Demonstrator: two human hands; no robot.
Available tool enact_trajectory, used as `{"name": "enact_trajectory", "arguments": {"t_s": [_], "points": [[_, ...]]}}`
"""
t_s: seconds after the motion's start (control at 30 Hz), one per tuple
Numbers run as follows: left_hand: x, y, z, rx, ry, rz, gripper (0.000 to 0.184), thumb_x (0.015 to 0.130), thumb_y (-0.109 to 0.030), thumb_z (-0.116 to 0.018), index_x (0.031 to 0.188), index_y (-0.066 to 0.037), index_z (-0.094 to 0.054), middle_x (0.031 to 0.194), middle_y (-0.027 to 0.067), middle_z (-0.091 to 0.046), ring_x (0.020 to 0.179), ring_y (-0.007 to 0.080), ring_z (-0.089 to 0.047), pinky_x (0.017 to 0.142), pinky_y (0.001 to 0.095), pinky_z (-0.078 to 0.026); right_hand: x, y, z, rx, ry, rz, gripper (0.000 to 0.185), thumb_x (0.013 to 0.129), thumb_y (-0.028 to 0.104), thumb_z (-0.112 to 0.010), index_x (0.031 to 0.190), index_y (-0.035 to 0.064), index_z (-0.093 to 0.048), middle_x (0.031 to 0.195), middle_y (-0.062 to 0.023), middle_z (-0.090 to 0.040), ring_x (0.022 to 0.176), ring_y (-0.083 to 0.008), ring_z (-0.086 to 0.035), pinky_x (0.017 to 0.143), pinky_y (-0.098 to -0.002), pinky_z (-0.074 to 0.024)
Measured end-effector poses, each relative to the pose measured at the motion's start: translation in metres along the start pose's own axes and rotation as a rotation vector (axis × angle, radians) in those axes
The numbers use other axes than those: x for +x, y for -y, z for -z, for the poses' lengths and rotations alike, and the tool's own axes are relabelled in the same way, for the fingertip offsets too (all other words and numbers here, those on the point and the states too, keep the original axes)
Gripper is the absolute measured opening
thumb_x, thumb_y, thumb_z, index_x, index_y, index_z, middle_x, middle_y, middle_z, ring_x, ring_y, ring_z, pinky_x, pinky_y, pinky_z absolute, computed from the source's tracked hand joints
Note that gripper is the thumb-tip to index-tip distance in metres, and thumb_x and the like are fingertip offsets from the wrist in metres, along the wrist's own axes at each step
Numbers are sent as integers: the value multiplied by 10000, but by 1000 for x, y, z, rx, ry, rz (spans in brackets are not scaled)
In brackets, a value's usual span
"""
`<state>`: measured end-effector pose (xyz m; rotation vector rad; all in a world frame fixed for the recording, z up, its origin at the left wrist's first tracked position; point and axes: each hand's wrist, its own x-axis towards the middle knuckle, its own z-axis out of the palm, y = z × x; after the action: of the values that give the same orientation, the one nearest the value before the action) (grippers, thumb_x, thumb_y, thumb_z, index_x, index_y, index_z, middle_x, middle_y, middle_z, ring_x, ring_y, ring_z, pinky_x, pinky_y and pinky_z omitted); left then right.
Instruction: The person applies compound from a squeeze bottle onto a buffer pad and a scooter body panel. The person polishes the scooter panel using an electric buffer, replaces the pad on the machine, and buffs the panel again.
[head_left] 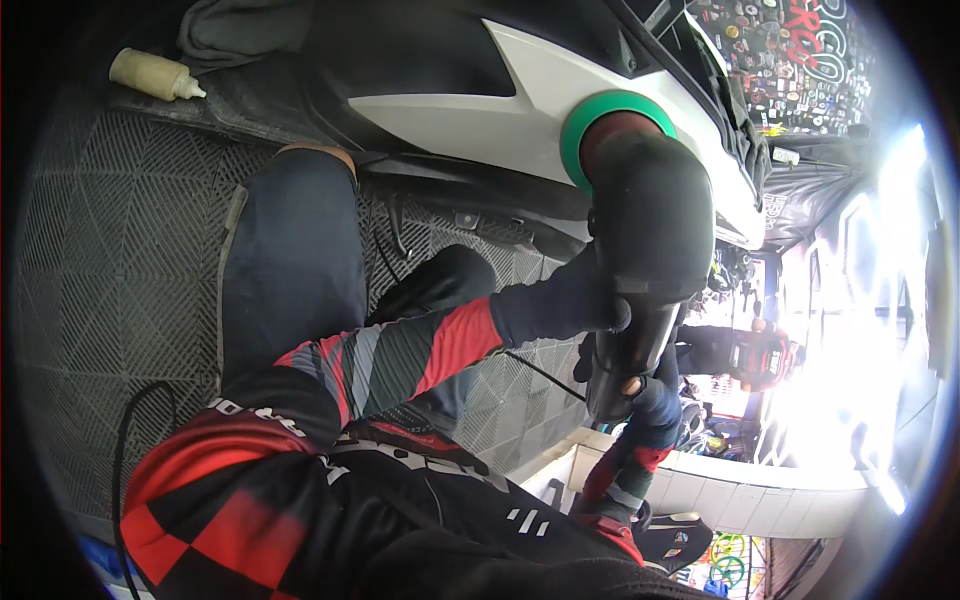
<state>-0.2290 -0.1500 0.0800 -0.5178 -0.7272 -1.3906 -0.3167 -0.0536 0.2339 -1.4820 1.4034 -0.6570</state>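
A black polisher (655, 225) with a green-rimmed, dark red pad (574, 140) is held against a white and black motorcycle fairing (450, 122). The pad touches the white part, and the machine's body hides some of it. My left hand (605, 305), dark-gloved, closes around the polisher just behind its head; its fingers are partly hidden. Farther down, my right hand (650, 392) wraps the polisher's handle, with a bare fingertip showing. A dark cord (545, 376) runs across the floor near the tool.
A squeeze bottle (155, 75) with beige contents lies near a grey cloth (240, 30). Ribbed grey tiles (120, 260) cover the floor. My bent leg (295, 250) is beside the motorcycle. A white bench (745, 485) and a red and black item (765, 357) stand right, near bright lights.
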Motion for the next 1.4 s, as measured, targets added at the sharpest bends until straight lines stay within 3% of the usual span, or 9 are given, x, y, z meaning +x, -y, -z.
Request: {"name": "enact_trajectory", "arguments": {"t_s": [0.17, 0.23, 0.4, 0.47, 0.57, 0.7, 0.83, 1.1, 1.4], "points": [[15, -21, 10, 51, 64, 61, 1109, 729, -761, -729, 1475, -11, -396, 1269, 160, -590, 1121, 236, -592, 990, 386, -485, 14, 13, -5, 53, 84, -43, 1015, 647, 225, -842, 1492, -53, -352, 1195, -254, -632, 1000, -360, -686, 848, -474, -597], [20, -32, 11, 63, 125, 69, 1212, 658, -865, -698, 1457, 0, -410, 1147, 182, -672, 975, 235, -685, 907, 369, -548, 18, 20, -3, -48, 149, -200, 1315, 609, 239, -864, 1629, 48, -57, 1506, -209, -429, 1332, -301, -505, 1105, -412, -402], [18, -45, -3, -37, 52, 92, 1052, 717, -619, -855, 1454, -10, -418, 1225, 157, -648, 1078, 238, -655, 927, 370, -547, 12, -13, 4, -37, -29, -5, 1157, 630, 354, -871, 1539, -58, -285, 1397, -212, -541, 1259, -315, -555, 1030, -419, -478], [24, -54, -5, -63, 137, -28, 559, 781, -219, -893, 1229, 14, -653, 1087, 108, -717, 1002, 191, -680, 851, 339, -566, 5, -35, 23, 7, 93, 12, 1040, 704, 355, -844, 1516, -51, -337, 1343, -210, -595, 1206, -330, -607, 1027, -440, -498], [38, -53, 9, 157, 189, 402, 1000, 775, -446, -884, 1497, 18, -371, 1340, 124, -612, 1209, 241, -610, 995, 399, -523, 14, -62, 27, 97, 205, 57, 791, 818, 337, -780, 1422, -36, -431, 1210, -190, -649, 1070, -323, -655, 960, -434, -523], [37, -72, -56, 67, 34, -239, 228, 927, -60, -717, 1142, -5, -668, 974, 111, -702, 934, 203, -680, 855, 359, -554, 45, -96, 25, 239, 108, 158, 532, 901, 300, -706, 1282, -19, -515, 1050, -155, -650, 906, -278, -648, 833, -380, -531], [29, -109, -90, 128, -13, -427, 349, 853, -131, -757, 1150, 4, -633, 965, 132, -698, 913, 249, -689, 841, 382, -560, 121, -105, -42, 241, 261, 189, 309, 984, 262, -631, 1141, -2, -599, 889, -120, -650, 742, -233, -642, 705, -325, -539], [28, -172, -130, 936, 44, 5, 612, 706, -274, -838, 1166, 23, -563, 946, 172, -692, 870, 340, -707, 814, 427, -573, 207, 8, -274, -392, 621, 564, 201, 953, 161, -677, 1066, -4, -664, 838, 8, -622, 755, -47, -537, 663, -235, -444], [25, -217, -110, 1626, 190, 76, 785, 621, -444, -851, 1161, 64, -591, 938, 162, -705, 837, 305, -735, 690, 437, -585, 291, -11, -471, -901, 331, 1352, 627, 780, 422, -790, 1255, 67, -585, 1164, -211, -645, 956, -415, -674, 825, -518, -538]]}}
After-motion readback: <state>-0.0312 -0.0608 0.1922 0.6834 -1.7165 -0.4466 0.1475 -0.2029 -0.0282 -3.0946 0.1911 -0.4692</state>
